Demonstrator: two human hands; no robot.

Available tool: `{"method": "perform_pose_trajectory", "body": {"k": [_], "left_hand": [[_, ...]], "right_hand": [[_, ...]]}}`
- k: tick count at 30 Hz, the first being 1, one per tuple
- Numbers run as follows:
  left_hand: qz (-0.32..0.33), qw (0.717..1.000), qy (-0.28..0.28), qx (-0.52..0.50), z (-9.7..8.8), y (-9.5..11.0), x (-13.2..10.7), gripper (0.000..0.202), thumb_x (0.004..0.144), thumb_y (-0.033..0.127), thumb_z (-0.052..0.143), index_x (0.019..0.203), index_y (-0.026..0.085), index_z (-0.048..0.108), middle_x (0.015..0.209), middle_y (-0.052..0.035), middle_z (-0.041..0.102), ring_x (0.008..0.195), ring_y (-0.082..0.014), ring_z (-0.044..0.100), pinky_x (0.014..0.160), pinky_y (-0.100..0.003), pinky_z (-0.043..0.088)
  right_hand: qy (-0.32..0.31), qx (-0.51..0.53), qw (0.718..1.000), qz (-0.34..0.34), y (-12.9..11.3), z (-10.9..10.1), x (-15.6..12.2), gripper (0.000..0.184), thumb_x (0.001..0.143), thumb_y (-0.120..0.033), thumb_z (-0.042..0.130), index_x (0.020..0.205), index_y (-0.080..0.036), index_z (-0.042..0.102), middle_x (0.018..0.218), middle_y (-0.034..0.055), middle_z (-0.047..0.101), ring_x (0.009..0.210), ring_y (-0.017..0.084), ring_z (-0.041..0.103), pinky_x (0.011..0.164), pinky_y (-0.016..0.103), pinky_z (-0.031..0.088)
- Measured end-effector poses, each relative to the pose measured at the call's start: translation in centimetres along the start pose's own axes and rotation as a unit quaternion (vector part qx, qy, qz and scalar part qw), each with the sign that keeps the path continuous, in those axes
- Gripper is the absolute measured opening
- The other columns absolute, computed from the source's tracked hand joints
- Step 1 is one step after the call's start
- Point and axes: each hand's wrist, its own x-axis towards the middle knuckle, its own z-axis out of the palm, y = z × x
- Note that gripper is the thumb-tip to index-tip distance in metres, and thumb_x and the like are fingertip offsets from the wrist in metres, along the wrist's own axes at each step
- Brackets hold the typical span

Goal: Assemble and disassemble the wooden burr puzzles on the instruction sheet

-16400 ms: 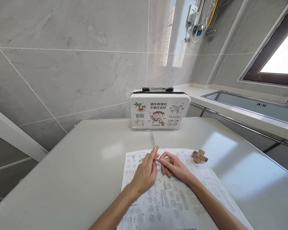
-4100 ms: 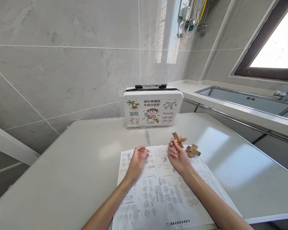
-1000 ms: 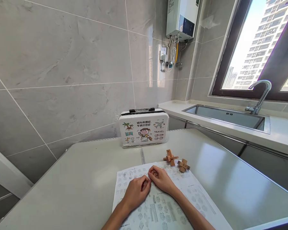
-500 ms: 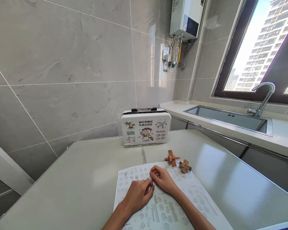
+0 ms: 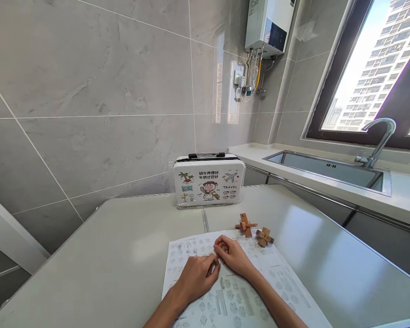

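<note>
A large printed sheet of paper with small line diagrams lies on the white table. My left hand rests on it, fingers curled in and thumb bent towards them. Close by, almost touching it, my right hand also lies on the sheet in a loose fist. Nothing shows in either hand, though the insides of the fingers are partly hidden. Beyond my right hand, at the sheet's far edge, stands a wooden interlocking puzzle with crossed pieces. A second, blockier wooden puzzle sits just to its right.
A white cartoon-printed carrying case with a black handle stands upright at the back of the table. On the right, a counter holds a sink and a faucet. A water heater hangs on the tiled wall.
The camera view has shifted very slightly. Both hands, the paper and the wooden puzzles stay where they were.
</note>
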Motion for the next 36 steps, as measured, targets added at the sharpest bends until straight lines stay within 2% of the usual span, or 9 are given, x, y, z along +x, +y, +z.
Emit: {"method": "perform_pose_trajectory", "body": {"k": [17,24,36], "left_hand": [[-0.003,1.0,0.005,-0.018,-0.1,0.19,0.07,0.02,0.1,0.03,0.052,0.087,0.024,0.066,0.06,0.0015,0.06,0.052,-0.0167,0.053,0.057,-0.029,0.034],[-0.006,1.0,-0.001,-0.003,-0.15,0.27,0.07,0.019,0.1,0.029,0.052,0.088,0.024,0.065,0.061,0.0019,0.061,0.053,-0.0171,0.054,0.058,-0.029,0.034],[-0.01,1.0,-0.015,0.025,-0.1,0.19,0.05,0.018,0.101,0.028,0.05,0.091,0.023,0.064,0.063,0.0018,0.062,0.056,-0.0174,0.057,0.06,-0.028,0.036]], "right_hand": [[-0.004,0.0,1.0,0.001,0.02,-0.24,-0.08,0.024,0.097,-0.045,0.06,0.088,-0.022,0.061,0.068,0.0009,0.069,0.062,0.02,0.064,0.06,0.03,0.049],[-0.005,0.005,1.0,0.004,-0.08,-0.27,-0.14,0.026,0.097,-0.047,0.061,0.089,-0.023,0.061,0.068,0.0013,0.069,0.063,0.02,0.065,0.059,0.03,0.05],[-0.001,0.005,1.0,0.003,0.03,-0.22,-0.15,0.022,0.097,-0.043,0.06,0.089,-0.023,0.06,0.067,0.0005,0.068,0.062,0.02,0.063,0.06,0.03,0.049]]}}
